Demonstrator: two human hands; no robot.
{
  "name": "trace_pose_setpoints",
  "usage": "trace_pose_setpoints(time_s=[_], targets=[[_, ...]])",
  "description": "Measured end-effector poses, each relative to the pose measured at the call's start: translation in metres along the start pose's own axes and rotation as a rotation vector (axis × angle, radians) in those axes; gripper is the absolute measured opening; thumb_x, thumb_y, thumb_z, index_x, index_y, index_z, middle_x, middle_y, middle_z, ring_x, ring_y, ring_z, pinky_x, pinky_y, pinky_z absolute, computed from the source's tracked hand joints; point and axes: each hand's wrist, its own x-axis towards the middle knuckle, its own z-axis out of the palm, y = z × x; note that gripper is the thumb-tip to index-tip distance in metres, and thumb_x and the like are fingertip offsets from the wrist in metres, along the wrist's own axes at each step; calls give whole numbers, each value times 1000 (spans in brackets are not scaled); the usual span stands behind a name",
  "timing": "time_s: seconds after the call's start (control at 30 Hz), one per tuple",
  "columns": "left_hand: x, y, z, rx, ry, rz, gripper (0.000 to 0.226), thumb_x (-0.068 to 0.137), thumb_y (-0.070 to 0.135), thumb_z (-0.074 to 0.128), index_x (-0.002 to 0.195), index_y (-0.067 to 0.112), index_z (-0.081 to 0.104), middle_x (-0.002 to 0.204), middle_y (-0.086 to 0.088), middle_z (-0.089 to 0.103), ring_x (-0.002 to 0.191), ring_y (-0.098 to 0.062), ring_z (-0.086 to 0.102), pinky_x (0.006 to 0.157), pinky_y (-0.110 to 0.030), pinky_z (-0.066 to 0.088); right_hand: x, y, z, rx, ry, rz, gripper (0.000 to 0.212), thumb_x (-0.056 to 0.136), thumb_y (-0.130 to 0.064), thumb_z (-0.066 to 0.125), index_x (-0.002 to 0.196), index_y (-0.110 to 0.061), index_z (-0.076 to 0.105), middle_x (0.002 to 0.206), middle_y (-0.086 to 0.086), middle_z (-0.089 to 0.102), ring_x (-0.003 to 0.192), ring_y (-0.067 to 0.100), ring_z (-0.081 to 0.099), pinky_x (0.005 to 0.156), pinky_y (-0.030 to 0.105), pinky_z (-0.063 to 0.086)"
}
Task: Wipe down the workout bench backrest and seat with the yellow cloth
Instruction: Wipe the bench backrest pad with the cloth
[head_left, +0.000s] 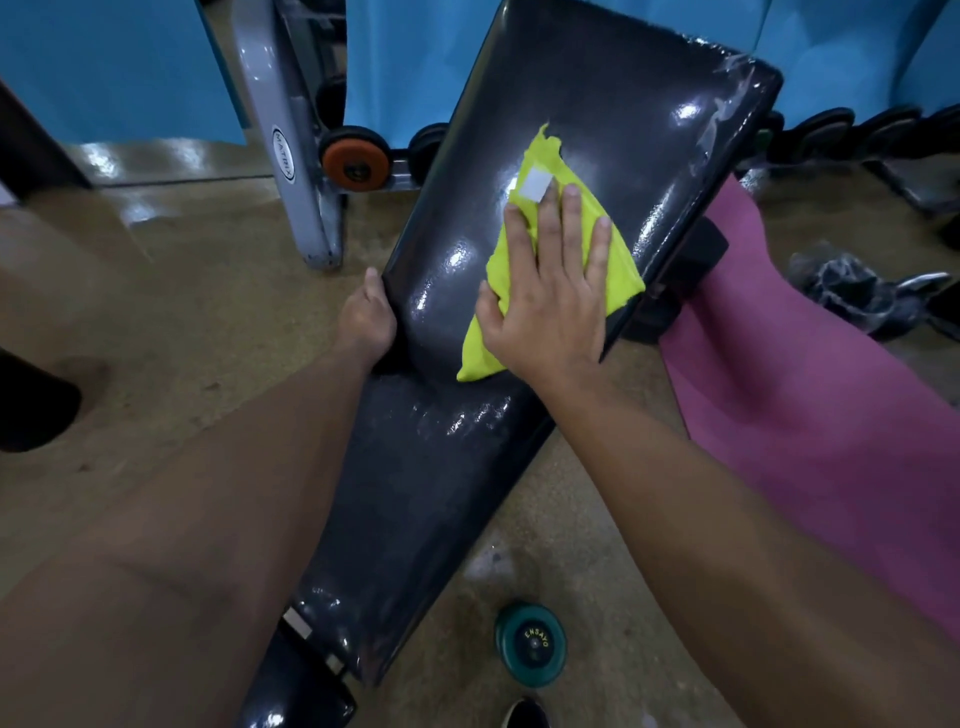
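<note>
I read "MATRIX" on the grey machine leg (284, 156) far left, and "ENSAYO" on the near green dumbbell (531, 643).

The left hand's (366, 322) fingers curl out of sight under the backrest's (561, 130) left edge, its far end cut off by the frame

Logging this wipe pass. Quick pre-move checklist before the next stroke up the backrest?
1. Right hand flat on the yellow cloth: ok.
2. Cloth lying on the backrest: ok.
3. Left hand holding the backrest's left edge: ok.
4. Path up the backrest free of objects: ok.
5. Torn covering at the top right corner may snag: not ok.
6. Seat already wiped: cannot tell.
</note>
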Motion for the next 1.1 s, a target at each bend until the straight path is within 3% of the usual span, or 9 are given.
trace_pose_setpoints(time_s=[0.2,0.4,0.53,0.7,0.87,0.97,1.03,1.1], targets=[[3,-4,2,4,9,8,59,105,39,17,131,1,53,138,-22,49,130,-32,42,104,-28,27,20,-7,-3,-10,5,133,74,87,-45,50,153,-11,44,165,22,26,156,38,18,126,60,8],[4,-2,-1,22,7,18,58,105,40,17,133,2,51,140,-22,47,133,-31,39,107,-29,24,1,4,-3,-2,19,50,70,90,-44,51,152,-12,46,165,20,29,156,37,20,126,58,8],[2,-3,1,11,19,-11,59,105,39,17,131,0,53,137,-23,49,130,-33,42,104,-29,26,10,-6,-3,-16,19,168,71,92,-43,49,155,-12,41,166,22,25,156,38,17,125,59,5],[-3,3,-2,17,16,-13,57,106,36,16,133,1,51,141,-22,46,133,-31,38,102,-24,20,-8,-9,4,-16,-52,-99,69,95,-42,48,156,-11,39,165,22,27,156,39,18,124,62,13],[-5,-26,-2,-63,-9,52,55,103,44,19,132,12,54,136,-11,53,129,-25,44,106,-29,28,12,-15,4,-69,-50,33,71,95,-43,43,159,-11,34,167,23,21,157,38,13,126,61,6],[-16,-53,-2,-110,13,58,50,104,39,23,119,8,59,122,-9,60,118,-24,52,96,-27,34,13,-25,7,-95,-137,-75,72,98,-44,40,160,-11,30,168,23,17,157,38,10,126,62,7],[-23,-64,-6,-126,12,44,48,104,37,25,124,6,56,126,-9,58,122,-24,49,100,-25,31,4,-23,9,-95,-160,-180,70,99,-45,42,160,-11,31,167,22,20,157,37,11,126,61,9],[-27,-69,-9,-133,1,14,48,104,38,26,130,7,52,131,-9,55,126,-22,46,102,-21,27,4,-21,9,-81,-141,-170,70,98,-44,44,159,-11,33,166,21,23,157,37,13,126,60,8]])
